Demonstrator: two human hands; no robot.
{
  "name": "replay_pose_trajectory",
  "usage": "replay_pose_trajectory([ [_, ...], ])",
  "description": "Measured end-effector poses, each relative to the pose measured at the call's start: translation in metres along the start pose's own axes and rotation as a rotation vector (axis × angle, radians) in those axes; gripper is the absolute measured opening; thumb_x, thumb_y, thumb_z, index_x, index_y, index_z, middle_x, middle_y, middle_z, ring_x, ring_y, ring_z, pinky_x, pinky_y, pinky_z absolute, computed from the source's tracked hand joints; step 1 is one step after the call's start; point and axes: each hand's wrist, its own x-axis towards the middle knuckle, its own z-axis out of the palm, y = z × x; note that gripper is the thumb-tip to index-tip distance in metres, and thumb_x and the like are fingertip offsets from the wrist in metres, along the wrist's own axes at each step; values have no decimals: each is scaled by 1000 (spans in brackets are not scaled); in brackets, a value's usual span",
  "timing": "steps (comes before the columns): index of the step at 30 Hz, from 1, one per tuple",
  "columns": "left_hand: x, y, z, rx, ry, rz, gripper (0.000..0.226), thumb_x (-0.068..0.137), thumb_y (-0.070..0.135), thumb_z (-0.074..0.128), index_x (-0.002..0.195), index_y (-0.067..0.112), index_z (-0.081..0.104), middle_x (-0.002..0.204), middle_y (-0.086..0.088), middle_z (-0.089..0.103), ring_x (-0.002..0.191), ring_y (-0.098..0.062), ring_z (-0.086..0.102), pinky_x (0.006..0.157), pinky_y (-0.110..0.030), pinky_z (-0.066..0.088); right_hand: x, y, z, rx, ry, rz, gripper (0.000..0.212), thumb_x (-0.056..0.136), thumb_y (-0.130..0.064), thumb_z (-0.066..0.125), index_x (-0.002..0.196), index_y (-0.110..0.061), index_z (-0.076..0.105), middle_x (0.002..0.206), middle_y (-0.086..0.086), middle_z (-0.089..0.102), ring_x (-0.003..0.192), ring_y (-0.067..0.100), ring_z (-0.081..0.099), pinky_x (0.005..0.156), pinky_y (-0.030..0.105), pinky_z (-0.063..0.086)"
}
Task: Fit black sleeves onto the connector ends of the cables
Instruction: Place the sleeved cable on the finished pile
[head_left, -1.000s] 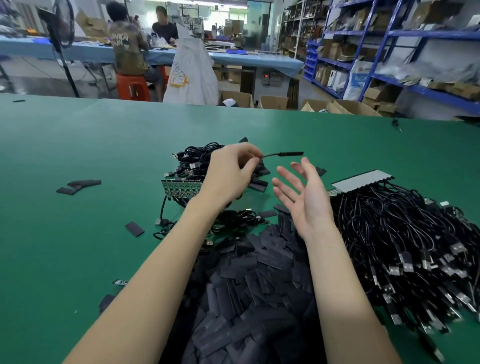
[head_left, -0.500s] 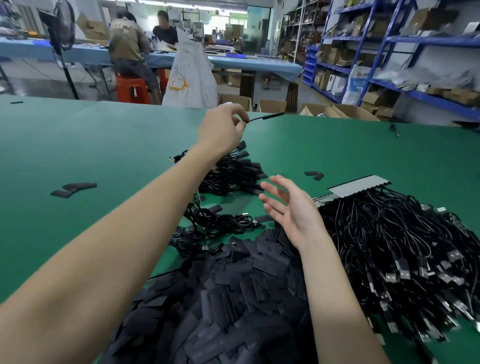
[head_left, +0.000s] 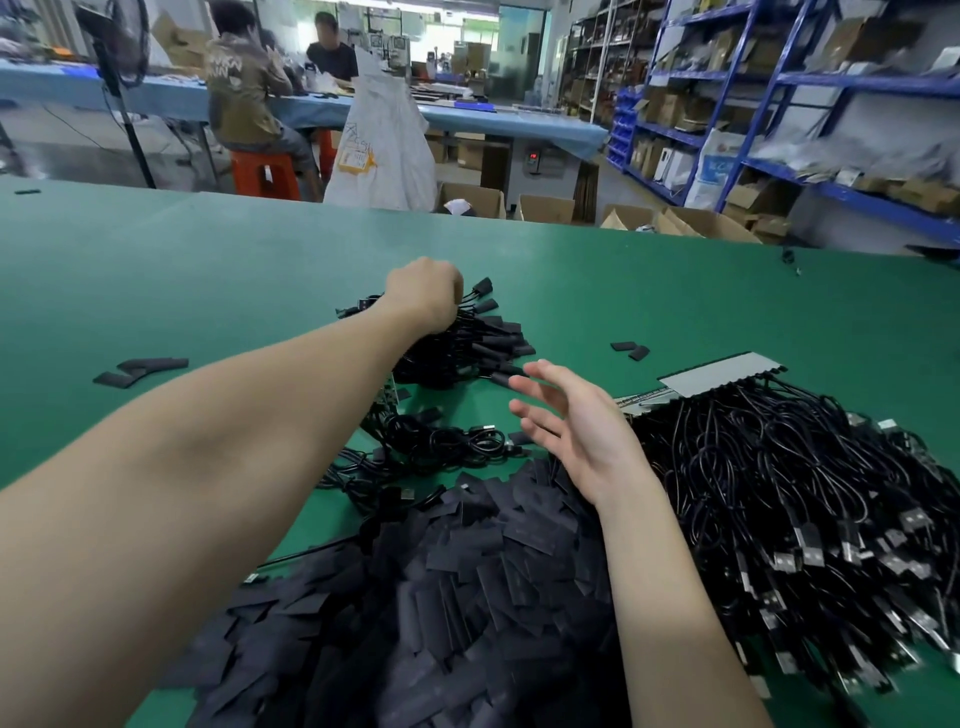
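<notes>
My left hand (head_left: 423, 293) is stretched out over the pile of sleeved cables (head_left: 467, 348) at the table's middle. Its fingers curl down, and it holds a sleeved cable (head_left: 483, 285) whose covered end sticks out to the hand's right. My right hand (head_left: 576, 426) hovers nearer to me with its fingers spread and holds nothing. A large heap of loose black sleeves (head_left: 467, 597) lies below both forearms. To the right spreads a mass of black cables with bare metal connectors (head_left: 779, 493).
A grey card (head_left: 722, 371) lies on top of the bare cables' far edge. Stray sleeves sit at the left (head_left: 140, 369) and past the right hand (head_left: 631, 349). A few coiled cables (head_left: 441, 441) lie between the piles. Two people sit at a far table.
My left hand lifted the sleeved cable up and away, then came down onto the far pile with it. My right hand stayed open in about the same place.
</notes>
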Motion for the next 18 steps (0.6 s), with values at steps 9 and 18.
replay_pose_trajectory([
  [9,-45,-1,-46,-353,141,-2,15,94,36,63,98,25,72,94,5,70,90,-19,64,78,-33,52,-3,-1,3,-57,-26,-6,19,99,-29,62,108,-15,71,102,2,79,85,15,75,70,25,58],
  [18,-131,-26,-23,-567,407,-116,32,99,43,53,84,22,72,77,10,69,81,-16,64,72,-32,48,-4,-2,24,-241,-26,-100,8,97,-24,67,100,-18,72,90,-2,79,74,10,71,60,19,55],
])
